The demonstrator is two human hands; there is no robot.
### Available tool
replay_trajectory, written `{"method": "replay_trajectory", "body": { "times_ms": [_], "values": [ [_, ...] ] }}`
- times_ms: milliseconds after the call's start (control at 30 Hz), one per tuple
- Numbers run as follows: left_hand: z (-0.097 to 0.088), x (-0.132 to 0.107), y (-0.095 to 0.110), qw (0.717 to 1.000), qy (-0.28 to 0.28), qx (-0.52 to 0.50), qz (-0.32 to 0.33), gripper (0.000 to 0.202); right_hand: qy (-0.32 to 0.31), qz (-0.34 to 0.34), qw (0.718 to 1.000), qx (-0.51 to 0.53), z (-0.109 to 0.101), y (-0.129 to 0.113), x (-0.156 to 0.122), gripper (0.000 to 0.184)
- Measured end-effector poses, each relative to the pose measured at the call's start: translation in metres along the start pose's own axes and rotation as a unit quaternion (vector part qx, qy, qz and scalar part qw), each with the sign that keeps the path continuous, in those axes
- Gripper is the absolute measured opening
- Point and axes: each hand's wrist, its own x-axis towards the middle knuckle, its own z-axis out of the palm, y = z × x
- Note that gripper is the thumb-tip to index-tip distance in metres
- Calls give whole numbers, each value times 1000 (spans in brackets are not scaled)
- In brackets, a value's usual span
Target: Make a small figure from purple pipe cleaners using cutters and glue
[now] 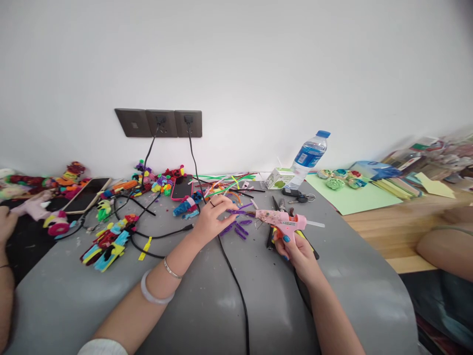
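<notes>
My right hand (297,254) is wrapped round the grip of a pink hot glue gun (279,220), a clear glue stick (315,225) poking from its back end. The gun's nozzle points left, at the fingertips of my left hand (214,219). Those fingers pinch a purple pipe cleaner piece (240,212) close to the nozzle; whether the two touch I cannot tell. Several short purple pipe cleaner pieces (241,230) lie on the grey table (207,301) just below. Pliers or scissors with black and yellow handles (313,246) lie partly hidden behind the gun.
A tilted water bottle (308,158), a small carton (280,178) and keys (303,198) stand or lie behind. Black cables (234,276) cross the table from wall sockets (158,123). Pipe cleaner figures (107,246) and phones (182,188) fill the left. Other people's arms (5,276) show at both sides.
</notes>
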Motion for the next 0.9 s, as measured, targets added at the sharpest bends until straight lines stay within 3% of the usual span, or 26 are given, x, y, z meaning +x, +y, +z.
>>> {"method": "replay_trajectory", "body": {
  "times_ms": [433, 667, 900],
  "values": [
    [-2, 3, 1, 999, 25, -20, 22, 9, 16, -10, 1000, -9, 1, -2, 0, 43],
    [0, 1, 0, 996, 39, -67, -38, 8, 60, -7, 996, 63, -1, -1, 1, 45],
    [1, 1, 0, 993, 52, -88, -58, 5, 74, -9, 993, 89, 1, -5, 2, 45]
  ]
}}
